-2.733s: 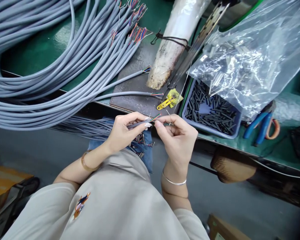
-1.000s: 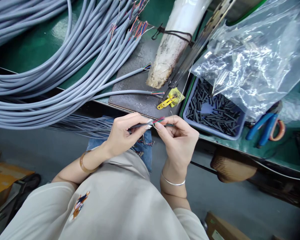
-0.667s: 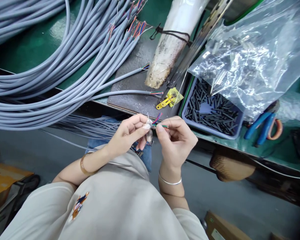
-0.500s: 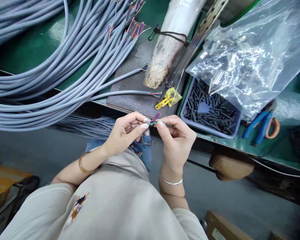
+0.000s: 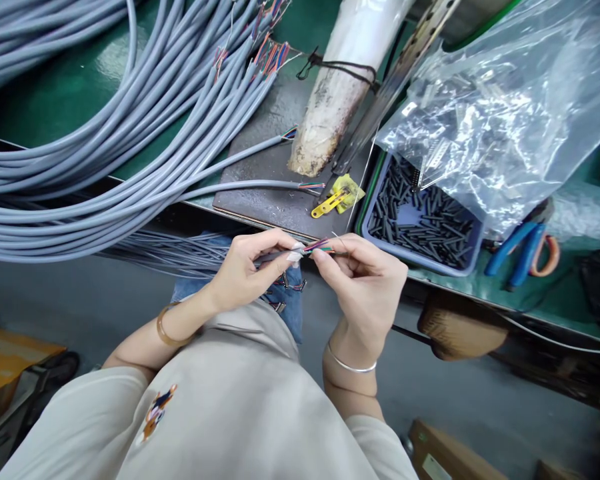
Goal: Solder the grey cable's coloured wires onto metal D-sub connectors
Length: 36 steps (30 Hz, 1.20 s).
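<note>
My left hand (image 5: 253,267) is closed in a pinch on a grey cable (image 5: 273,255) near its stripped end. Thin coloured wires (image 5: 316,247), dark red and green among them, fan out of that end towards the right. My right hand (image 5: 360,280) pinches some of these wires between thumb and forefinger. One thin bare strand rises above its fingers. Both hands are close together over my lap, just off the front edge of the bench. Small connectors on wires (image 5: 283,293) lie below them on my lap, partly covered by my arm and shirt.
Bundled grey cables (image 5: 180,133) cover the left of the bench. On a dark board (image 5: 260,193) lie two cable ends and a yellow clip (image 5: 330,202). A blue tray (image 5: 415,257) of short black tubes stands right, beside a plastic bag (image 5: 520,113) and blue-handled pliers (image 5: 515,253).
My right hand has shifted slightly right and down, its wrist turned a little. The coloured wires now lie flatter and point more to the right. My left hand has hardly moved.
</note>
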Motion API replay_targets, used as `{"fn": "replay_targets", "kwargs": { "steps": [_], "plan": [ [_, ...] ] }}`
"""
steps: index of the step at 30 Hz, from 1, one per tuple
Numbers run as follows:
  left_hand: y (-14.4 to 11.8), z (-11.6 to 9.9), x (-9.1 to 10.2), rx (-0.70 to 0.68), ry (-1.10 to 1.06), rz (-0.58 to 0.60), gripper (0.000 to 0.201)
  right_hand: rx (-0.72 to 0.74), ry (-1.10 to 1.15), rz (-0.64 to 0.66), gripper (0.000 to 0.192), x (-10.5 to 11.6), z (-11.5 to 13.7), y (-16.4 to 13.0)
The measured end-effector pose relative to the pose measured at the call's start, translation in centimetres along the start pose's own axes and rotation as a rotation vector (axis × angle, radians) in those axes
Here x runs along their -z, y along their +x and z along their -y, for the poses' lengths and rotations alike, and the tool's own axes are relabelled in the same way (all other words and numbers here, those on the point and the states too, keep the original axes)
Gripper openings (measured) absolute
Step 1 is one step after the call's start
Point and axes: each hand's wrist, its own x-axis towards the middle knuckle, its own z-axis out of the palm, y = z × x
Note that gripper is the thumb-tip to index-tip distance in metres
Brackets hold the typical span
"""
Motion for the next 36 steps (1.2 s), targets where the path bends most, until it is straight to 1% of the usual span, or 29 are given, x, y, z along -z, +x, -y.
{"fn": "replay_targets", "kwargs": {
  "steps": [2, 5, 10, 14, 16, 20, 25, 28, 32, 34, 36],
  "plan": [
    [0.1, -0.1, 0.1, -0.02, 0.035, 0.012, 0.017, -0.012, 0.003, 0.01, 0.005, 0.0, 0.0, 0.0],
    [0.3, -0.2, 0.3, -0.089, 0.096, 0.02, 0.017, -0.004, 0.023, 0.036, 0.005, 0.0, -0.1, 0.1],
    [0.5, -0.3, 0.7, -0.226, 0.207, 0.036, 0.013, 0.071, -0.04, 0.045, 0.004, 0.4, -0.4, 0.0],
    [0.3, -0.3, 0.7, -0.254, 0.278, 0.054, 0.013, 0.139, -0.101, 0.079, 0.008, 0.8, -0.2, -0.2],
    [0.2, -0.2, 0.7, -0.269, 0.291, 0.059, 0.013, 0.152, -0.113, 0.083, 0.009, 0.8, -0.1, -0.3],
    [0.1, -0.2, 0.7, -0.264, 0.311, 0.071, 0.014, 0.132, -0.088, 0.095, 0.01, 0.7, -0.1, -0.4],
    [-0.1, -0.1, 0.6, -0.278, 0.342, 0.062, 0.014, 0.11, -0.095, 0.044, 0.007, 0.4, -0.2, -0.5],
    [-0.3, 0.1, 0.2, -0.251, 0.271, 0.016, 0.01, 0.037, -0.053, 0.034, 0.009, 0.1, -0.4, -0.7],
    [-0.4, 0.4, -0.4, -0.069, -0.02, -0.015, 0.008, -0.06, 0.066, 0.022, 0.015, -0.3, -0.9, -0.7],
    [-0.4, 0.4, -0.6, 0.015, -0.168, -0.002, 0.011, -0.083, 0.115, 0.021, 0.014, -0.5, -1.0, -0.6],
    [-0.3, 0.4, -0.7, 0.068, -0.261, 0.02, 0.015, -0.107, 0.135, 0.025, 0.013, -0.7, -1.1, -0.6]
  ]
}}
